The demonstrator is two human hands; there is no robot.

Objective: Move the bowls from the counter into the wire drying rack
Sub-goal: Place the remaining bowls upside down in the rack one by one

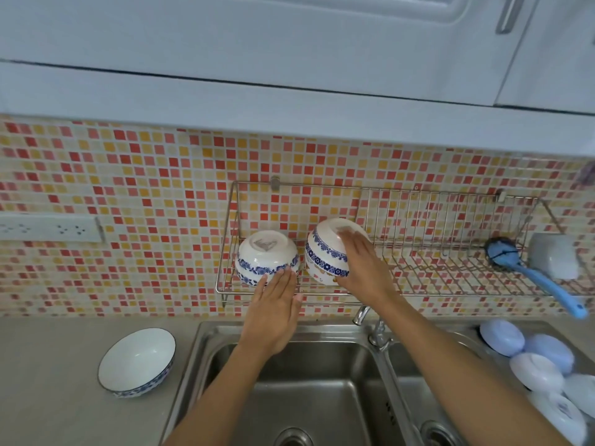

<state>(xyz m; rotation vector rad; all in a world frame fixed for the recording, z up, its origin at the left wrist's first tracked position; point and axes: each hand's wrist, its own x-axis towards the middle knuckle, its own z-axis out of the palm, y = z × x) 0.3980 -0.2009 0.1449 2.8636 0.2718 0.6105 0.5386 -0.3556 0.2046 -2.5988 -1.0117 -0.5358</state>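
A wire drying rack [418,252] hangs on the tiled wall above the sink. Two white bowls with blue flower bands sit upside down at its left end. The left bowl [265,255] rests flat on the wires, and the fingertips of my left hand [273,313] touch its lower rim with the fingers straight. The right bowl [323,252] is tilted, and my right hand [360,262] lies over its right side, gripping it. A third bowl [136,362], white inside with a dark rim, stands upright on the counter to the left of the sink.
A double steel sink [309,391] lies below the rack, with a tap [375,326] between the basins. Several white and pale blue bowls [541,365] are stacked at the right. A blue brush [528,272] and a grey cup [552,259] sit at the rack's right end.
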